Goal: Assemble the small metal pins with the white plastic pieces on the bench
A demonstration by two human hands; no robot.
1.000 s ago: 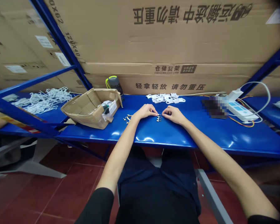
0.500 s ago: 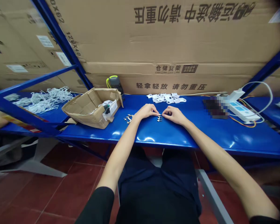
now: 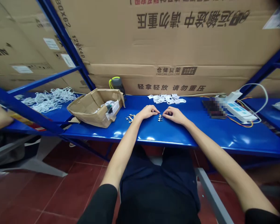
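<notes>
My left hand (image 3: 149, 112) rests on the blue tabletop with thumb and fingers drawn together beside the upper end of a short row of small screw-like pieces (image 3: 160, 118). The pieces have pale heads and thin dark shanks, lying side by side. Opposite, my right hand (image 3: 174, 114) has thumb and forefinger pinched at the right of that row's top. Anything within either pinch is too small to make out. More such pieces lie in a loose cluster (image 3: 130, 118) left of my left wrist, which partly covers them.
White flat plastic parts with holes (image 3: 169, 99) lie behind my hands. An open cardboard box (image 3: 91, 116) and a dark bottle (image 3: 118, 83) stand left. At right are a power strip (image 3: 241, 112), cables and a blurred dark object (image 3: 213, 108). White wire hooks (image 3: 50, 99) lie far left.
The camera view has shifted slightly. My fingertips have parted a little at the top of the row; the row itself looks much the same.
</notes>
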